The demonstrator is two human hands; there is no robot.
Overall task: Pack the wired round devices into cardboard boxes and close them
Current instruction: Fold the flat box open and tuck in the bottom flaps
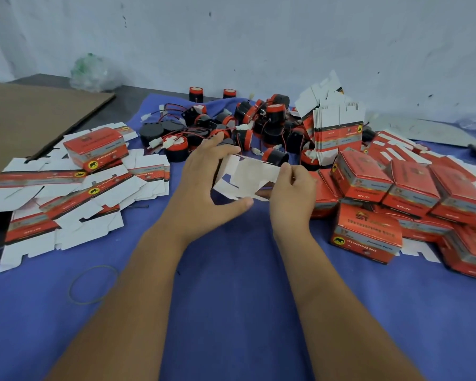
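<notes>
Two bare forearms are seen reaching forward from the bottom edge over a blue cloth (231, 284) spread across the work surface. A thin yellow-green rubber band (93, 284) lies on the cloth to the near left, apart from everything else.

At the centre, a partly folded cardboard box blank (248, 174), its white inner side turned up, is held just above the cloth between both hands. The left hand (204, 177) is curled round the blank's left end, with the fingers placed over the far edge and the thumb stretched out beneath the near edge. The right hand (291, 188) pinches the blank's right end between thumb and fingertips. Whether the blank touches the cloth cannot be told.

To the left, a loose heap of flat box blanks (74, 199) is scattered, white with red printed bands, and one closed red box (95, 148) is set on top of the heap. To the right, a pile of closed red boxes (412, 204) is stacked unevenly, several tilted.

Just beyond the hands, a heap of round black-and-red devices (245, 125) is gathered, with thin red and black wires and white plugs tangled among them. Beside that heap, on its right, a stack of flat blanks (337, 133) stands upright on edge.

Farther left, a brown cardboard sheet (25, 122) lies flat, with a crumpled clear plastic bag (94, 72) behind it against a pale wall (259, 37).
</notes>
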